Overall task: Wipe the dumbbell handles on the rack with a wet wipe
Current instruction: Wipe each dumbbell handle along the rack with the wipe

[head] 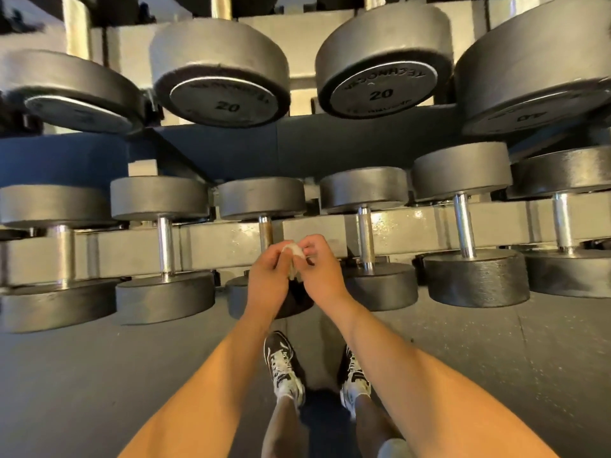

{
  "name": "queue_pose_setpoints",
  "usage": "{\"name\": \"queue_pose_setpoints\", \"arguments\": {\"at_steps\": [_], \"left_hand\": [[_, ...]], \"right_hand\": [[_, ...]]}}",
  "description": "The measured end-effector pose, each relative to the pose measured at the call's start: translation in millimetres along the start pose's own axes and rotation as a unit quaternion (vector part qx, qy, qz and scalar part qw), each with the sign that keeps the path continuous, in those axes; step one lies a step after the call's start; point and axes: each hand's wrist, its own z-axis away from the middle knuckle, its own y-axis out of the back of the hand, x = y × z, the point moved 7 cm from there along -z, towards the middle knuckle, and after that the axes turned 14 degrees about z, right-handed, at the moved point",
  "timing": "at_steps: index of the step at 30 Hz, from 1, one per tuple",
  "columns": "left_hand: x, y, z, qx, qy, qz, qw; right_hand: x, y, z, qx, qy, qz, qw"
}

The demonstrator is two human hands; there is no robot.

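Grey gym flooring [99,375] lay below as left hand [268,279] and right hand [322,269] pinched the wet wipe [293,251] between fingertips, probably refolding it before the nearest handle [265,231].

We see warm, fairly bright indoor light from above, glinting on the chrome handles [365,239] and the glossy rack rail [231,241] and leaving soft shadow on the floor [99,375] beneath the near weights [165,297]. The wide lens bows the rows towards the edges, and the far upper dumbbells [221,71] look smeared and soft.
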Motion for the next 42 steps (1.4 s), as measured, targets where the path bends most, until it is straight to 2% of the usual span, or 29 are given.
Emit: {"name": "queue_pose_setpoints", "arguments": {"at_steps": [4, 7, 11, 15, 20, 25, 29, 34, 37, 42], "left_hand": [[1, 30, 2, -0.005, -0.03, -0.032, 0.999], [3, 52, -2, 0.009, -0.018, -0.033, 0.999], [46, 74, -1, -0.01, -0.035, 0.003, 0.999], [99, 98, 15, -0.009, -0.032, 0.059, 0.998], [155, 115, 27, 0.01, -0.045, 0.085, 0.995], [217, 116, 22, 0.014, -0.071, 0.078, 0.994], [251, 108, 12, -0.023, -0.08, 0.12, 0.989], [292, 91, -12, -0.09, -0.093, 0.126, 0.984], [319, 85, -34, -0.068, -0.137, 0.055, 0.987], [341, 92, -80, 0.01, -0.179, 0.066, 0.982]], "right_hand": [[-11, -27, 1, 0.021, 0.002, 0.018, 1.0], [-27, -33, 8, 0.055, -0.023, 0.01, 0.998], [-73, -33, 25, 0.052, -0.013, -0.001, 0.999], [-130, -21, 46, 0.054, -0.001, -0.101, 0.993], [-189, 4, 63, 0.114, 0.032, 0.025, 0.993], [-233, 28, 65, 0.141, 0.052, 0.018, 0.988], [-262, 43, 52, 0.131, 0.06, -0.024, 0.989], [-297, 55, 19, 0.107, 0.119, -0.047, 0.986], [-312, 66, -9, 0.105, 0.136, -0.035, 0.984], [-328, 88, -57, 0.134, 0.128, 0.026, 0.982]]}}
